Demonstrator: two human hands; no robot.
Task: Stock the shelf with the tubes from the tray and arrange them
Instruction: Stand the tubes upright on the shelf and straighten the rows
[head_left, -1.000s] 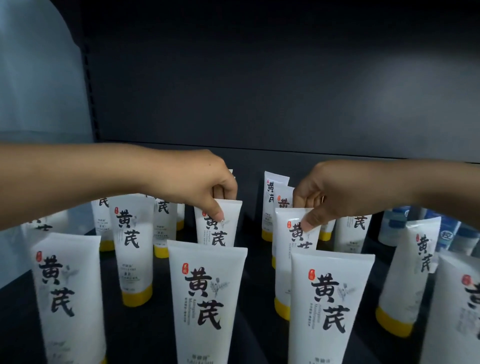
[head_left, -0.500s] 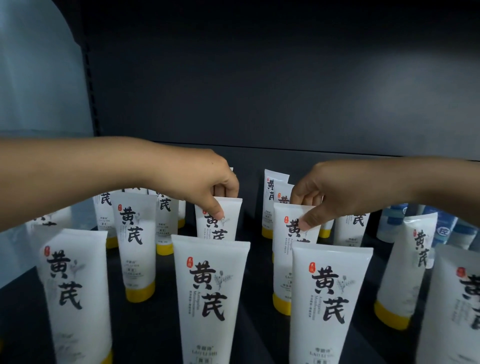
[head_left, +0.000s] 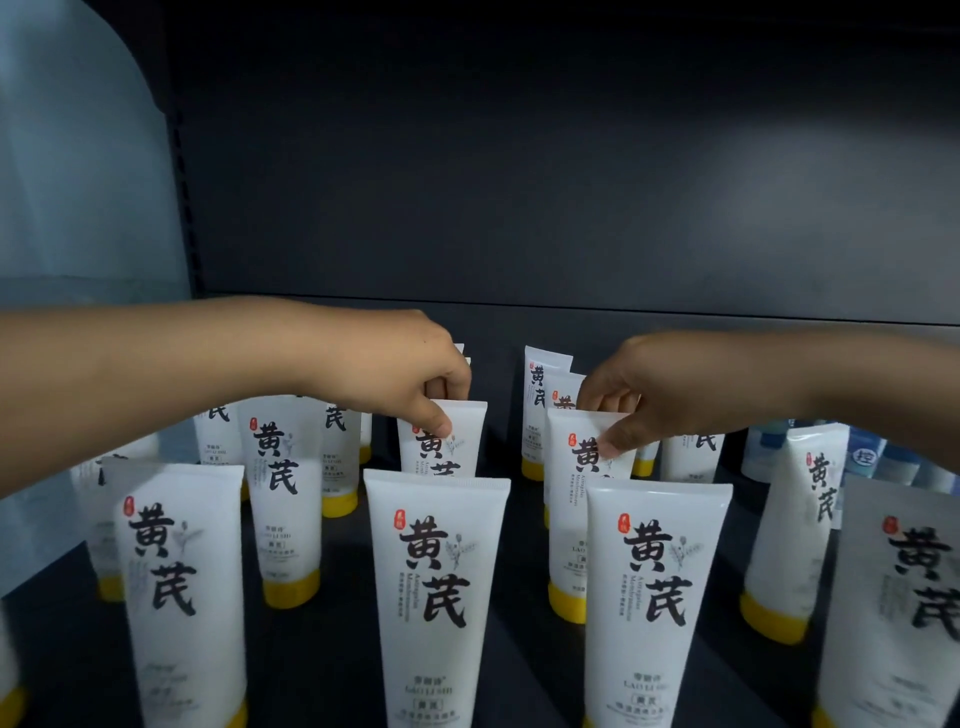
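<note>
Pinching top crimp of middle-row tube (head_left: 445, 441): left hand (head_left: 387, 364), thumb on front face, fingers behind. Tube upright on dark shelf (head_left: 332, 623), cap end hidden behind front-row tube (head_left: 434, 597). Right hand (head_left: 660, 389) likewise closed on top edge of neighbouring tube (head_left: 576, 499), thumb over print, yellow cap down on shelf. Both held tubes stand apart, gap between them. Blue-labelled items (head_left: 872, 460) at far right.

A dark shelf (head_left: 332, 670) carries white tubes (head_left: 439, 597) standing upright on yellow caps.
</note>
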